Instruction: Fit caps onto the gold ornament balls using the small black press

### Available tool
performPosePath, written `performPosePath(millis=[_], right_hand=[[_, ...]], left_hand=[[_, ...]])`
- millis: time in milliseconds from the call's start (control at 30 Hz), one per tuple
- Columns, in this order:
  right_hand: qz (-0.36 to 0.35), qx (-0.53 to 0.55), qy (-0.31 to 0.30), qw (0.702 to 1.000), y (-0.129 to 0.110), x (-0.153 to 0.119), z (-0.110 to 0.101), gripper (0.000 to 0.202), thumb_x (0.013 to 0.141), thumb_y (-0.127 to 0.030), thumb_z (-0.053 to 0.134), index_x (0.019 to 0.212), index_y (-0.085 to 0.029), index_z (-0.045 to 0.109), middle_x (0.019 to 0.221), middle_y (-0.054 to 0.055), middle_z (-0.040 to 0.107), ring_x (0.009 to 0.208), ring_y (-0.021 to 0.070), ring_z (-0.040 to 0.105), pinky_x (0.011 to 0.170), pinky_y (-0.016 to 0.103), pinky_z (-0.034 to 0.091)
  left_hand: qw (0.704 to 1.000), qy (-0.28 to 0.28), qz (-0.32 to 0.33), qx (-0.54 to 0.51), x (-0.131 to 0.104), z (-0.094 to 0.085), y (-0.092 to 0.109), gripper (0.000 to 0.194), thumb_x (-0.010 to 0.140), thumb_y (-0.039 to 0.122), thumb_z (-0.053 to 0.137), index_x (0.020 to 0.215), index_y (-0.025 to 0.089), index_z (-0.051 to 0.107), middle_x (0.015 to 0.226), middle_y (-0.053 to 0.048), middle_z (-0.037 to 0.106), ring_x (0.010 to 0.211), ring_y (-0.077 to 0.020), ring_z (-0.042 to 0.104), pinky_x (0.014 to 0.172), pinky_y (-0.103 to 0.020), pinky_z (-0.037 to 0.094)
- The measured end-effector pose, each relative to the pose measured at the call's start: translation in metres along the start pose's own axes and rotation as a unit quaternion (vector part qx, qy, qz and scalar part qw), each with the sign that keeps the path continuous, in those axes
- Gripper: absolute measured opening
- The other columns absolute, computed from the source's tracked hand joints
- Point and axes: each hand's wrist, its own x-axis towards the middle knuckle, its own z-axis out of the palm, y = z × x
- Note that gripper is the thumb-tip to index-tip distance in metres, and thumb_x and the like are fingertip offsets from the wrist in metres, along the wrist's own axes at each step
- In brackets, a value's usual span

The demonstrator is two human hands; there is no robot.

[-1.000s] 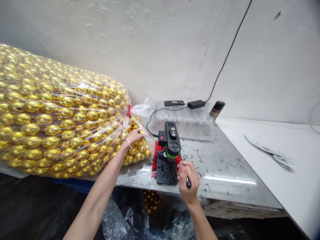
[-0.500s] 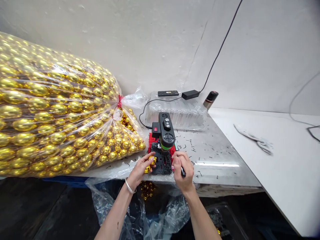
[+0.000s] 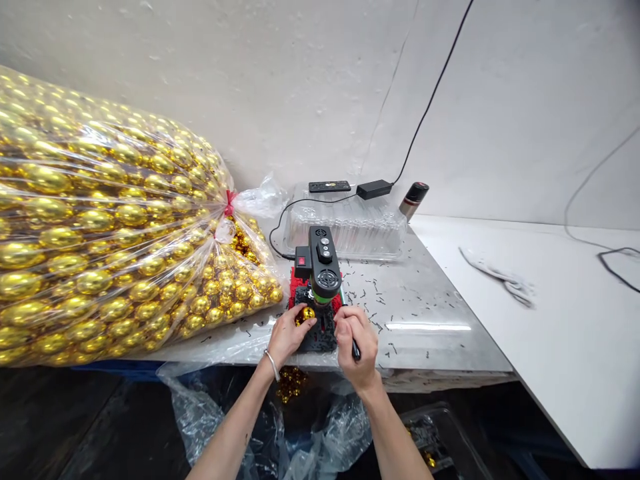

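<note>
A small black bench drill press (image 3: pixel 326 267) with a green ring stands at the middle of the metal table. My left hand (image 3: pixel 287 333) pinches a shiny gold ball (image 3: pixel 309 313) between thumb and fingers, just below the drill head and over the black base (image 3: pixel 320 341). Part of that ball is covered by the fingers, and whether a second ball is in the hand is hard to see. On the right side of the press, my right hand (image 3: pixel 358 343) is wrapped round the black-gripped lever (image 3: pixel 356 351). The drill's tip is hidden.
A huge clear bag of gold balls (image 3: pixel 115 233) fills the left. Behind the press lies a clear plastic tray (image 3: pixel 345 230) with a power adapter (image 3: pixel 375 189) and a phone (image 3: pixel 329 186) on top. A bottle (image 3: pixel 414 200) stands farther right. Black shavings litter the metal table (image 3: pixel 430 307).
My left hand has moved in toward the drill head, bringing a gold ball under it. My right hand stays on the lever. The whole view has shifted slightly.
</note>
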Motion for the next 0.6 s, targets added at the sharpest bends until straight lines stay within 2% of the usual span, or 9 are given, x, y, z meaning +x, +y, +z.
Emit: performPosePath(millis=[233, 433, 600], right_hand=[[-0.011, 0.001, 0.007, 1.000, -0.001, 0.000, 0.001, 0.023, 0.086, -0.005, 0.040, 0.070, -0.020, 0.048, 0.065, 0.001, 0.050, 0.074, 0.0145, 0.054, 0.063, 0.028, 0.045], [-0.001, -0.003, 0.005, 1.000, 0.001, -0.003, 0.001, 0.024, 0.087, -0.008, 0.038, 0.070, -0.020, 0.049, 0.067, 0.002, 0.053, 0.072, 0.0150, 0.055, 0.063, 0.029, 0.046], [-0.016, -0.010, -0.001, 1.000, 0.011, -0.014, 0.004, 0.021, 0.087, -0.008, 0.038, 0.073, -0.020, 0.049, 0.072, 0.003, 0.053, 0.073, 0.0149, 0.055, 0.062, 0.029, 0.046]], left_hand=[[0.985, 0.035, 0.111, 0.128, -0.002, 0.013, 0.002, 0.035, 0.079, 0.028, 0.065, 0.112, 0.018, 0.065, 0.111, -0.010, 0.068, 0.100, -0.0234, 0.063, 0.088, -0.034, 0.049], [0.983, 0.020, 0.088, 0.162, -0.002, 0.015, 0.005, 0.035, 0.082, 0.035, 0.062, 0.111, 0.018, 0.065, 0.109, -0.009, 0.068, 0.097, -0.0233, 0.064, 0.082, -0.032, 0.050], [0.981, 0.004, 0.092, 0.171, -0.002, 0.014, 0.004, 0.036, 0.082, 0.037, 0.061, 0.113, 0.018, 0.065, 0.109, -0.009, 0.067, 0.094, -0.0239, 0.065, 0.078, -0.032, 0.050]])
